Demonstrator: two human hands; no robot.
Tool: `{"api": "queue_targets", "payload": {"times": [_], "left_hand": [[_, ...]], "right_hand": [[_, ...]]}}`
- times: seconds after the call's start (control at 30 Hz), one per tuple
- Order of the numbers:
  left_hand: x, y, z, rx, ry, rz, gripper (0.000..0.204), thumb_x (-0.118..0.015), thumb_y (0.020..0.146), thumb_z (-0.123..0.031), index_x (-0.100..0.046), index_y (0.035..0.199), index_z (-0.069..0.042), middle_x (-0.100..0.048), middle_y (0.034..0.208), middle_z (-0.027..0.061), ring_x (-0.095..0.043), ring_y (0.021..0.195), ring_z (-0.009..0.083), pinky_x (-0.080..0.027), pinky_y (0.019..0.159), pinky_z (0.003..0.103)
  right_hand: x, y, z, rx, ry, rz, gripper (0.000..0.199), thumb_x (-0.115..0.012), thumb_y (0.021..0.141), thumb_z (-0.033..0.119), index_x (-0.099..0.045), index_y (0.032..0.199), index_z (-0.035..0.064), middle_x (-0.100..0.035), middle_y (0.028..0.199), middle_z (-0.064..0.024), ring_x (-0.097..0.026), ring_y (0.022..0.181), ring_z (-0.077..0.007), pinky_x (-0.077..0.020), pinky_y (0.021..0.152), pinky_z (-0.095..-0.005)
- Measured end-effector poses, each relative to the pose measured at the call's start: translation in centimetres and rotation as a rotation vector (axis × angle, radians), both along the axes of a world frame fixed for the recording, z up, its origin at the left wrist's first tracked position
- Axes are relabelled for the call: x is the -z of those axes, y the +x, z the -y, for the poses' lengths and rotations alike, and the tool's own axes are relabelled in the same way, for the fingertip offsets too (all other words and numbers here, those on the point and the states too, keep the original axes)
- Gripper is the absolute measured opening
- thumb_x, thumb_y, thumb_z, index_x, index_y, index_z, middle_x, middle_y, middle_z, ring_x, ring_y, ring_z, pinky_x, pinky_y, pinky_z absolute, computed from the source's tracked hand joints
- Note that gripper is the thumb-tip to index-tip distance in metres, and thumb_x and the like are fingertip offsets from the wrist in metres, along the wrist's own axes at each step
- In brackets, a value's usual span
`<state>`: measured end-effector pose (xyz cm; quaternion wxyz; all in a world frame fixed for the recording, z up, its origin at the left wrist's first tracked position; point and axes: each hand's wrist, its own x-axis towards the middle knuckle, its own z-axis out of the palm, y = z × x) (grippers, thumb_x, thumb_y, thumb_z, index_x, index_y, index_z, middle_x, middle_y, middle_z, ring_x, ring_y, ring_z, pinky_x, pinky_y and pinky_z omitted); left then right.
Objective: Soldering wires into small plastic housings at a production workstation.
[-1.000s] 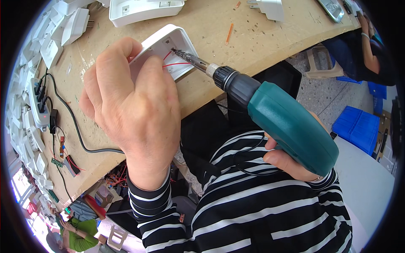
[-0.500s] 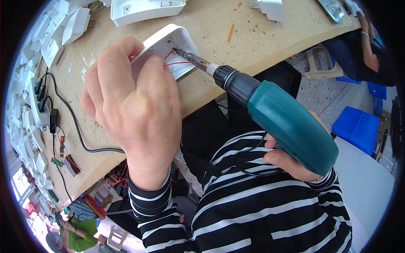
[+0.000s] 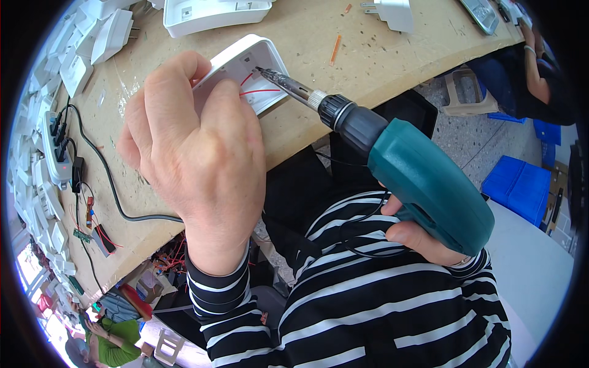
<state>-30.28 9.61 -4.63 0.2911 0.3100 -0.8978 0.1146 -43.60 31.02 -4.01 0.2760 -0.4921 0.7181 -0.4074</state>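
One white casing [image 3: 261,58], one drill [image 3: 423,178].

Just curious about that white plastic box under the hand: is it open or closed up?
Open. The white casing lies hollow side up, red wires showing inside, with the driver bit reaching in.

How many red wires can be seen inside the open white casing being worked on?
2. Both lie in the white casing: one red wire runs up toward the driver's bit tip, another runs sideways under the bit. The left hand may hide more.
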Motion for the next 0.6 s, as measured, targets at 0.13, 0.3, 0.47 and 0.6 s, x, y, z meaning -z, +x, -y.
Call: {"api": "queue_targets", "payload": {"times": [0.13, 0.3, 0.47, 0.6], "left_hand": [[0.1, 0.0, 0.0, 0.000, -0.004, 0.003, 0.011, -0.068, 0.066, -0.006, -0.070, 0.077, -0.007, -0.061, 0.097, 0.0043, -0.057, 0.091, 0.0233, -0.040, 0.080, 0.035], [0.1, 0.0, 0.1, 0.007, -0.002, -0.014, 0.011, -0.068, 0.066, -0.006, -0.071, 0.076, -0.006, -0.061, 0.096, 0.0043, -0.057, 0.091, 0.0234, -0.040, 0.080, 0.034], [0.0, 0.0, 0.0, -0.002, 0.001, -0.008, 0.011, -0.068, 0.066, -0.006, -0.071, 0.077, -0.006, -0.061, 0.096, 0.0043, -0.057, 0.091, 0.0233, -0.040, 0.079, 0.034], [0.0, 0.0, 0.0, -0.002, 0.003, -0.008, 0.012, -0.068, 0.066, -0.006, -0.071, 0.077, -0.006, -0.061, 0.097, 0.0047, -0.057, 0.091, 0.0233, -0.040, 0.080, 0.034]], "right_hand": [[-1.2, -0.1, 0.8, 0.000, 0.127, 0.095, 0.069, -0.085, 0.070, 0.026, -0.055, 0.127, 0.0027, -0.067, 0.109, -0.0091, -0.068, 0.092, -0.0205, -0.0553, 0.076, -0.0262], [-0.5, 0.2, 0.6, -0.002, 0.030, -0.007, 0.068, -0.084, 0.071, 0.028, -0.055, 0.127, 0.0022, -0.067, 0.110, -0.0092, -0.069, 0.092, -0.0213, -0.0560, 0.077, -0.0277], [-0.2, 0.3, 0.6, 0.008, 0.035, 0.057, 0.066, -0.083, 0.073, 0.025, -0.054, 0.126, -0.0014, -0.066, 0.111, -0.0117, -0.069, 0.093, -0.0226, -0.0564, 0.078, -0.0284], [-0.4, 0.3, 0.5, 0.019, 0.033, 0.099, 0.065, -0.083, 0.073, 0.021, -0.053, 0.126, -0.0048, -0.065, 0.112, -0.0141, -0.068, 0.094, -0.0235, -0.0563, 0.079, -0.0295]]}}
